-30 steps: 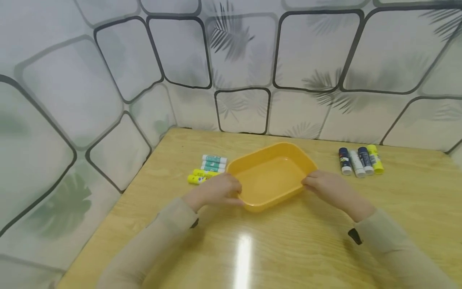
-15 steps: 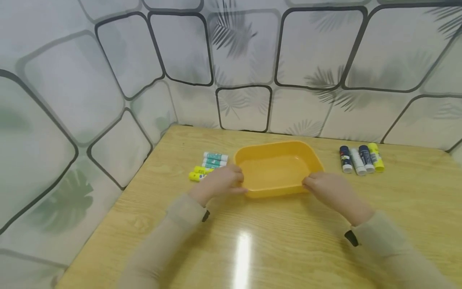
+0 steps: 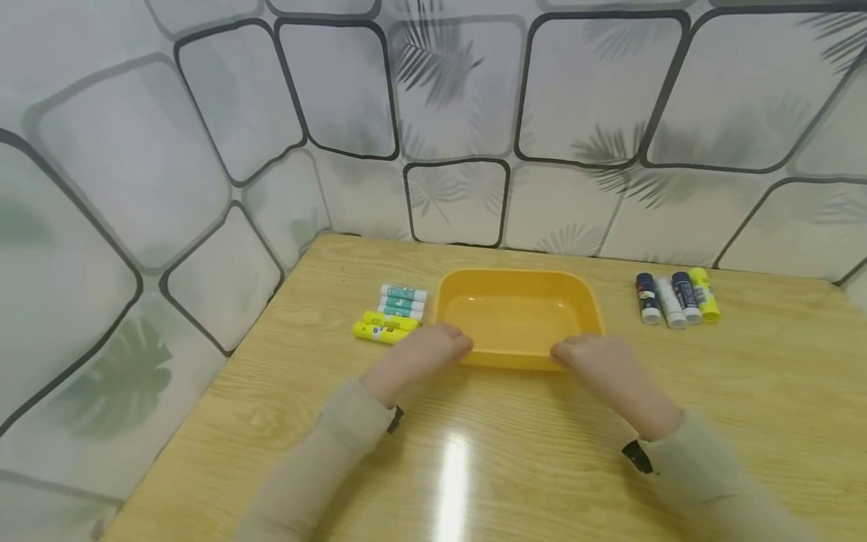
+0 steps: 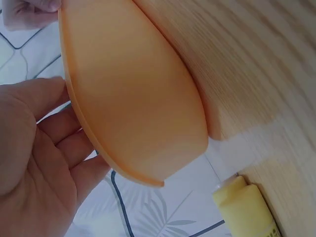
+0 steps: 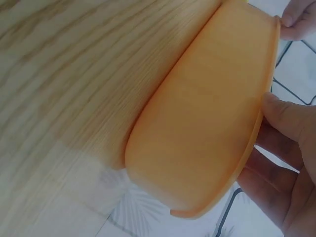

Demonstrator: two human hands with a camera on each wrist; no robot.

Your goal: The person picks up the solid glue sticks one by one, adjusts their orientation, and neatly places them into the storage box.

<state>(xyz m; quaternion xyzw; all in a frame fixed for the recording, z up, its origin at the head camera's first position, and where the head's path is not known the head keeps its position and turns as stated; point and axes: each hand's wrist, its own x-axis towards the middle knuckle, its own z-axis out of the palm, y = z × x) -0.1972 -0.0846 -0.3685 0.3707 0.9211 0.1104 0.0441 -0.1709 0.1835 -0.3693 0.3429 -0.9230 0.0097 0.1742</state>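
Note:
An orange-yellow plastic tray rests on the wooden table, its long near side facing the person. At its near left corner my left hand holds the rim; in the left wrist view the thumb lies outside the rim and the fingers go over into the tray. My right hand pinches the near rim toward the right corner. From the right wrist view, its thumb presses the outer side of the rim, with the other fingers behind it. Both hands touch the same near wall.
Left of the tray lie several glue sticks, green-and-white ones and yellow ones. To the right, another row holds dark blue, white and yellow glue sticks. A patterned wall covering rises behind the table.
The tray has turned from a slant to lie square with the table's back edge. Both hands turned it and have shifted closer together along its near rim.

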